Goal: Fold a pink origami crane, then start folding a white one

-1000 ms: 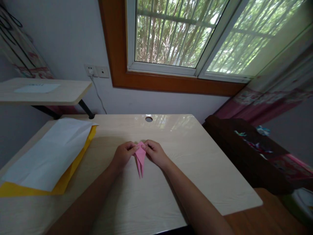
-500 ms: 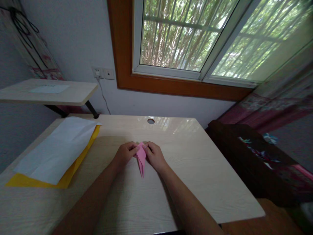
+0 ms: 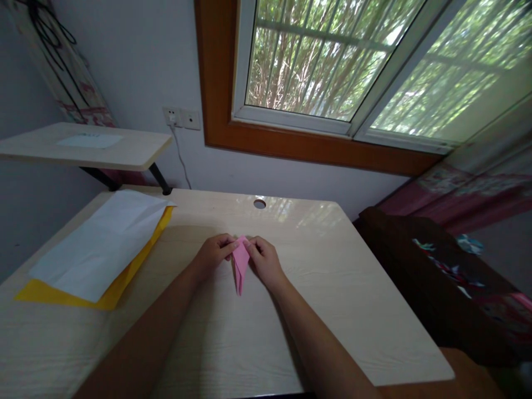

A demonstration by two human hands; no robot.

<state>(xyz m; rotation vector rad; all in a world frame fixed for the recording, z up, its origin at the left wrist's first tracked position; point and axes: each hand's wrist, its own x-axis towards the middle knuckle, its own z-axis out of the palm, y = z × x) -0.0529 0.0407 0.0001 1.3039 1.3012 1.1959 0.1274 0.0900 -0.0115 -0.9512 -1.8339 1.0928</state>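
A piece of folded pink paper (image 3: 240, 265), shaped like a narrow kite with two thin points at its lower end, is held over the middle of the desk. My left hand (image 3: 215, 252) pinches its upper left edge between thumb and fingers. On the other side, my right hand (image 3: 264, 259) pinches the upper right edge, thumb on the front face. The thin points hang toward me, split by a narrow gap. Fingers behind the paper are partly hidden.
The pale wooden desk (image 3: 341, 310) has a round cable hole (image 3: 260, 204) near its back edge. At left lie a white sheet (image 3: 100, 244) and a yellow sheet (image 3: 112, 296) under it. A raised shelf (image 3: 137, 152) stands at the back left. Beyond the right edge is dark furniture (image 3: 399, 249).
The camera view has shifted slightly. The pink paper's thin points have swung a little to the left and sit closer together. Both hands keep their pinch at the upper edges.
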